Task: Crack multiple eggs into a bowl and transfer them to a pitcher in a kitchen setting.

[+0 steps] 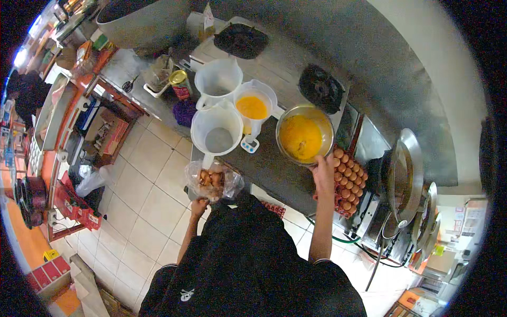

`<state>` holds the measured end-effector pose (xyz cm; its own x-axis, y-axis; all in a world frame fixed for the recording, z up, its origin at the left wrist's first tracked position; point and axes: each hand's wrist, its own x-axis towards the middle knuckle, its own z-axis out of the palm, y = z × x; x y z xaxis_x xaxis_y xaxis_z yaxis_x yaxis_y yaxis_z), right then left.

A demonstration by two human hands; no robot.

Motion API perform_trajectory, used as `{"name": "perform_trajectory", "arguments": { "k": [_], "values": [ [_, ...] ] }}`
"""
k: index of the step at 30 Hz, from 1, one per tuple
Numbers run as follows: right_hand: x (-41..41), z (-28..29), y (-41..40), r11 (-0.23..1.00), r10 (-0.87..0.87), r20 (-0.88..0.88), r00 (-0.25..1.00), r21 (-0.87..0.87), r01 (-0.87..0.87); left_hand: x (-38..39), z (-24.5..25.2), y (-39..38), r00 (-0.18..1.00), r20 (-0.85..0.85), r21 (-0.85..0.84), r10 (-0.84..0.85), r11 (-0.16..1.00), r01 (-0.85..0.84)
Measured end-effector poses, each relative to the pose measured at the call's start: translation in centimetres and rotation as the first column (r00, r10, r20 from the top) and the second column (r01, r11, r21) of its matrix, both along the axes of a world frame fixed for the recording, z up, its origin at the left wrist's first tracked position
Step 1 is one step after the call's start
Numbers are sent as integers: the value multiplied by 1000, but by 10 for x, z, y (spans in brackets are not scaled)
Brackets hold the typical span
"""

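Observation:
My left hand [199,206] pinches the edge of a clear plastic bag [233,183] at the counter's front edge. Brown eggshells [210,179] lie inside it. My right hand [324,172] grips the near rim of a round metal bowl [329,123], which holds yellow-orange liquid egg [301,134]. Left of the bowl, a translucent plastic jug [267,89] contains more liquid egg; its handle ends in a white part with blue buttons [250,145]. Two larger translucent jugs stand beside it, a front one [217,132] and a rear one [218,77].
Brown eggs [348,178] fill a tray right of the bowl. Black burner grates [241,41] sit on the stove behind. An opened can [180,84] and a purple cloth [184,112] are at left. Large metal pans [406,178] stand at right. A person's leg [93,181] shows at left.

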<state>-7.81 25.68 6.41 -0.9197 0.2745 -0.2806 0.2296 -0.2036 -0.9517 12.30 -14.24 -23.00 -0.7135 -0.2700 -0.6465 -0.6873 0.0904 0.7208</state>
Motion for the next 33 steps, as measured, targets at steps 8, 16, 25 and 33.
{"name": "perform_trajectory", "arguments": {
  "k": [8, 16, 25, 33],
  "values": [
    [-81, 67, -25, 674, 186, -175, 967, 739, 4, -13, -44, -30, 991, -136, 34, 3, 999, 2],
    [-96, 105, -108, 526, 232, -197, 953, 849, 48, -14, -12, -41, 969, -245, 43, 10, 999, 1],
    [-103, 105, -135, 388, 178, -171, 969, 917, 91, 11, -45, -39, 983, -158, -4, -90, 996, 90],
    [-93, 95, -156, 232, 397, -374, 838, 924, 303, -1, -36, -28, 989, -117, 10, -90, 996, 91]
  ]
}}
